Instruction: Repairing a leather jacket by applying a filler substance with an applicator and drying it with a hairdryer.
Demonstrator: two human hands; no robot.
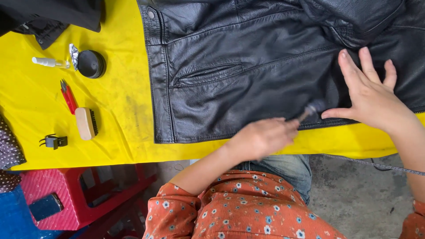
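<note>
— As far as I can judge from the head view, where does the work stand?

— Mid-way, I'd say; the black leather jacket (pixel 248 66) lies spread flat on the yellow tabletop (pixel 119 110), its hem along the near edge, and the small brush (pixel 310 109) is on the leather low down, near the hem and right of the slit pocket.

— And the hands?

— The left hand (pixel 261 138) is closed round the brush handle, blurred with motion; the right hand (pixel 369 95) is spread wide, fingers apart, pressed flat on the leather just beside the bristles, holding nothing.

— What looks done?

— The round black tin (pixel 90 64) sits on the tabletop well apart from the jacket, a scrap of foil (pixel 73 55) touching it; I cannot tell whether it stands open. The panel around the pocket shows an even sheen, so I judge that part may be covered; I can't be sure.

— What's left?

— The area under and beyond the right hand, and the upper folds at the far edge; those I judge not yet reached. The wooden brush (pixel 85 124) lies bristles sideways beside the red snips (pixel 68 96), far from both hands; the white bottle (pixel 48 62) and black clip (pixel 54 141) too.
</note>
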